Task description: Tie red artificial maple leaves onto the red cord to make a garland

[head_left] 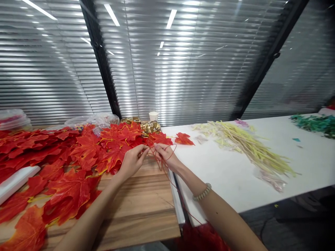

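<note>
Over the right part of the wooden table [146, 212], my left hand [133, 160] pinches a thin red cord with thumb and forefinger. Close beside it, my right hand [165, 153] is closed on the same red cord [162, 164], with a beaded bracelet [202, 192] around the wrist. The cord hangs in tangled loops between and below the fingers, and one strand runs down past the table edge toward the lower right. Red artificial maple leaves [69, 191] are heaped to the left of my hands.
A white table [225, 181] adjoins on the right, bearing a single red leaf [184, 138], yellow stems [251, 144] and green pieces [318, 124]. Gold packets [151, 128], a paper cup [153, 116] and plastic tubs [14, 120] stand near the window blinds. A white object [17, 181] lies at left.
</note>
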{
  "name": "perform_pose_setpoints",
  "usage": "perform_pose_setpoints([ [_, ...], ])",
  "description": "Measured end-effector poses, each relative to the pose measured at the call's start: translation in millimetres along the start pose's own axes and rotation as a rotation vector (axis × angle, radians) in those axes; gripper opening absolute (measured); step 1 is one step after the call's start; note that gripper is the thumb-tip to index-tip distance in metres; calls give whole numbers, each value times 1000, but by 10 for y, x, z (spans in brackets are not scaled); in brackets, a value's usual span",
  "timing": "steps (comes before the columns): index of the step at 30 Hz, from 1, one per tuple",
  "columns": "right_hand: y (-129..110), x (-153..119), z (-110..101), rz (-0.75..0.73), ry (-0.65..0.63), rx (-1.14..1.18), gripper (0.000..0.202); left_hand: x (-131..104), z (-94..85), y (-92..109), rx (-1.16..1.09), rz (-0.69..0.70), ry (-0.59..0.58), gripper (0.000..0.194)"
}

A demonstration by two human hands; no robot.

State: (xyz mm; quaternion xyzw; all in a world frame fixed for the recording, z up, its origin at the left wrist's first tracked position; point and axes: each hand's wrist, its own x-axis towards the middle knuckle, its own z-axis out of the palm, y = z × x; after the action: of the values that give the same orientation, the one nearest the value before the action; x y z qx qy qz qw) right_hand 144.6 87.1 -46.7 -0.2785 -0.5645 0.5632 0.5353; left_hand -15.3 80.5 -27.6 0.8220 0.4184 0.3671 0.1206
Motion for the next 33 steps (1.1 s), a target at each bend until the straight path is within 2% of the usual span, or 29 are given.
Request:
perform_pose_setpoints([
  [3,-84,49,-83,-48,169,205,32,-9,7,-15,15,-7,-17,27],
  [7,-199,105,-265,-71,283,454,27,-12,21,-57,123,-23,-41,29],
  [11,-258,117,-408,-55,299,636,23,-7,37,-117,189,11,-50,34],
  [15,-284,96,-429,-67,254,757,22,-7,18,-150,245,-29,-11,36],
  [23,-284,91,-458,-140,225,784,18,-7,-50,-127,348,-53,-5,39],
  [28,-254,119,-749,-174,363,724,21,-7,-55,-165,435,-47,-21,39],
  [33,-202,104,-1098,-242,487,762,20,-10,-98,-214,430,-31,47,44],
])
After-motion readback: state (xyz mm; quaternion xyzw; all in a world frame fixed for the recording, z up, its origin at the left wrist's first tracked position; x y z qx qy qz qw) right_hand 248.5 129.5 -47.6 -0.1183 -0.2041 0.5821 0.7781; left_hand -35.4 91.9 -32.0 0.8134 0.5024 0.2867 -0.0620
